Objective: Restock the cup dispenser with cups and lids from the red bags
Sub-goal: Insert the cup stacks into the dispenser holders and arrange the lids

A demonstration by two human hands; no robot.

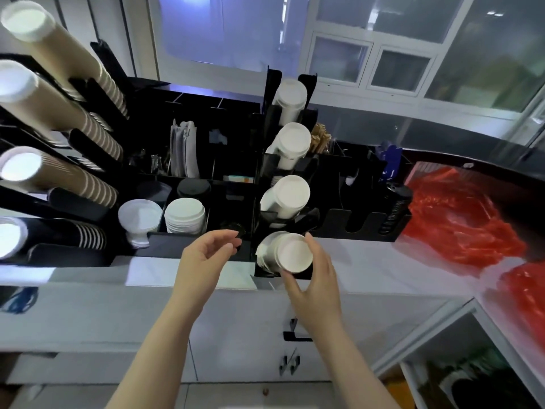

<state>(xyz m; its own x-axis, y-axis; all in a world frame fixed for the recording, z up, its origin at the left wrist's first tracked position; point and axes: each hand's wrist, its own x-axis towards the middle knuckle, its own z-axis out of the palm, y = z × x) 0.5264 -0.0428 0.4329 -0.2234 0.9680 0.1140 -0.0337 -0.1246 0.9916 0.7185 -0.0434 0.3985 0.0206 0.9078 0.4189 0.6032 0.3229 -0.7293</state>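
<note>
Right hand: fingers curled around white cup stack in the dispenser's lowest slot.
Left hand: fingers loosely spread, holding nothing.

Bright window backlight (bluish glare), soft blur, wide-angle bending at edges.

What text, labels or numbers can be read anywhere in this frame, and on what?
Nothing can be read.
Black cylindrical container: light vertical print, too blurred.
Blue packet: white marks, illegible.
Red bags: no print visible.
White cup stacks and brown striped cups: no lettering visible.
</note>
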